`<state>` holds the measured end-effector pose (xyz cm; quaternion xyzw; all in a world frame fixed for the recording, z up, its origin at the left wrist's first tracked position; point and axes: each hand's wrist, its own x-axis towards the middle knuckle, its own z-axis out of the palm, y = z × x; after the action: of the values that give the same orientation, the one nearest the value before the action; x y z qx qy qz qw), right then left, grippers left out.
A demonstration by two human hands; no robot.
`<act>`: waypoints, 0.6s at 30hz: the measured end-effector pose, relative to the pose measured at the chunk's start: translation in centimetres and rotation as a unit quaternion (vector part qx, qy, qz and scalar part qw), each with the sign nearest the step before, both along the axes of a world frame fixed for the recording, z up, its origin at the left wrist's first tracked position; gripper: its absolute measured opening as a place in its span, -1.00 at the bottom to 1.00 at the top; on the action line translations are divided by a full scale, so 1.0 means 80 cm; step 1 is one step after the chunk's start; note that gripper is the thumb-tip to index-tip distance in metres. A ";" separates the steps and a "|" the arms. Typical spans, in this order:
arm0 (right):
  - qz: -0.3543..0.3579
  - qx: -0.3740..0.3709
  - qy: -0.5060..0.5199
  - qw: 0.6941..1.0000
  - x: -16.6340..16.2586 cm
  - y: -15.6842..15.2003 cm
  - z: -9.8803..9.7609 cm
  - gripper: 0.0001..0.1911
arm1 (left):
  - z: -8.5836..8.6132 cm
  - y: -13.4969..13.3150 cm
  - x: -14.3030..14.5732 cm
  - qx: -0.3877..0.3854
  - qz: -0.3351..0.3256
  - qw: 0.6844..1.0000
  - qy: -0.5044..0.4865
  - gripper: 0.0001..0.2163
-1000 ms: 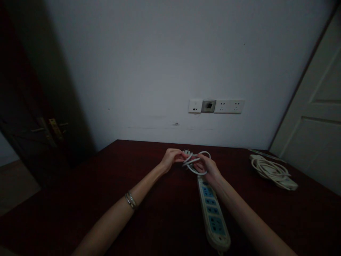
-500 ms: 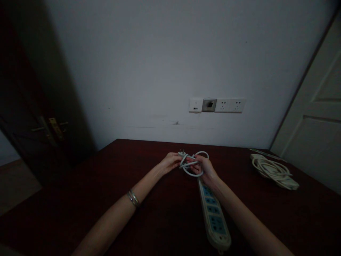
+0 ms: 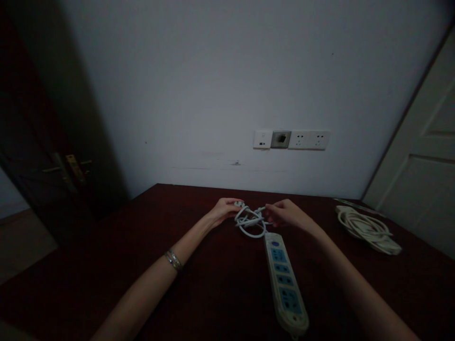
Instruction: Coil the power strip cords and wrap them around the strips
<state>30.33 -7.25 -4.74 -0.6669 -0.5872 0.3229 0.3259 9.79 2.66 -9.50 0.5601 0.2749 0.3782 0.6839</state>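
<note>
A white power strip [image 3: 284,279] with blue sockets lies lengthwise on the dark red table [image 3: 220,293]. Its white cord [image 3: 250,222] is bunched in loops at the strip's far end. My left hand [image 3: 223,209] pinches the left side of the bundle, by the plug. My right hand [image 3: 284,213] is closed on a strand at the bundle's right side. The two hands sit apart with the loops between them. A bracelet [image 3: 173,260] circles my left wrist.
A second coiled white extension cord [image 3: 368,230] lies at the table's far right. Wall sockets [image 3: 291,139] sit on the wall behind the table. A dark door [image 3: 53,156] stands to the left, a white door [image 3: 423,170] to the right.
My right hand has come off the top of the strip's end and moved right, pulling a strand sideways. The cord bundle now lies lower and tighter at the strip's end.
</note>
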 end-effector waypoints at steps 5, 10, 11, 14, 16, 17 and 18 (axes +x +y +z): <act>-0.124 0.198 -0.246 0.941 -0.007 -0.007 0.005 -0.73 | 0.007 -0.010 -0.005 0.033 -0.062 0.997 0.018 -0.60; 0.081 0.221 -0.124 0.964 -0.024 0.008 -0.015 -0.75 | 0.016 -0.020 -0.008 0.059 -0.108 0.991 0.044 -0.60; 0.119 0.209 -0.097 0.966 -0.025 0.011 -0.020 -0.74 | 0.016 -0.021 -0.008 0.060 -0.105 0.992 0.042 -0.60; 0.177 0.189 -0.060 0.964 -0.027 0.017 -0.033 -0.73 | 0.016 -0.020 -0.007 0.059 -0.082 0.994 0.035 -0.61; 0.186 0.184 -0.054 0.964 -0.026 0.018 -0.038 -0.73 | 0.016 -0.019 -0.005 0.054 -0.065 0.996 0.034 -0.63; 0.189 0.177 -0.048 0.965 -0.025 0.018 -0.039 -0.74 | 0.016 -0.019 -0.005 0.052 -0.055 0.997 0.031 -0.64; 0.194 0.168 -0.039 0.966 -0.024 0.018 -0.041 -0.74 | 0.016 -0.018 -0.004 0.049 -0.044 0.997 0.027 -0.65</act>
<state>28.45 -5.77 -7.99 -0.4882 -0.7634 0.2500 0.3411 9.43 1.23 -8.22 0.6147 0.2496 0.3455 0.6637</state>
